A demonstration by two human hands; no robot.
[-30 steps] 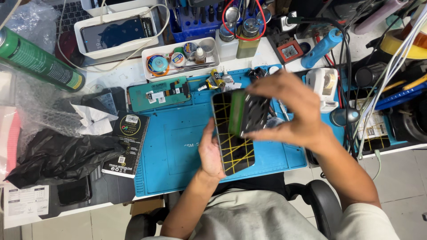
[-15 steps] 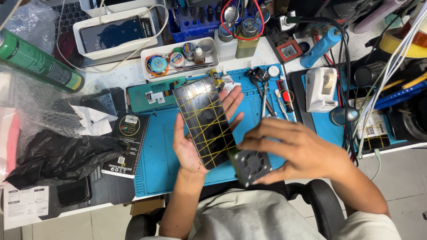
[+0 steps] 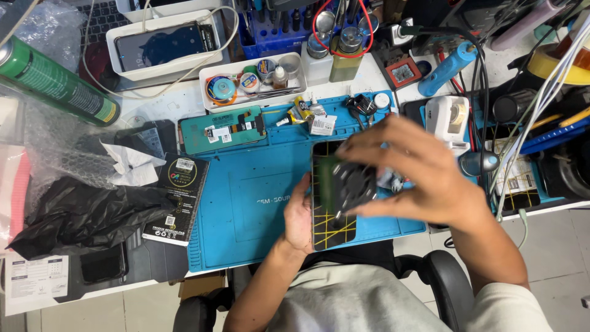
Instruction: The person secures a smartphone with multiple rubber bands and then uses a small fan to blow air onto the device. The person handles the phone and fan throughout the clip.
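My left hand [image 3: 299, 216] holds a black phone panel [image 3: 330, 230] with yellow grid lines on it, upright above the blue work mat [image 3: 246, 203]. My right hand [image 3: 424, 172] grips a small dark roller tool [image 3: 349, 184] with a green roll and presses it on the panel's upper half. The tool and my right hand are blurred by motion.
A teal phone frame [image 3: 221, 130] lies at the mat's back edge. A white tray [image 3: 255, 80] holds solder reels and small pots. A green spray can [image 3: 52, 83], bubble wrap, a black bag [image 3: 86, 215] and a black box [image 3: 178, 198] sit left. Cables and tools crowd the right.
The panel has come back to the right and stands more upright. My right hand has risen from the panel's lower end and now has the roller on its upper half.
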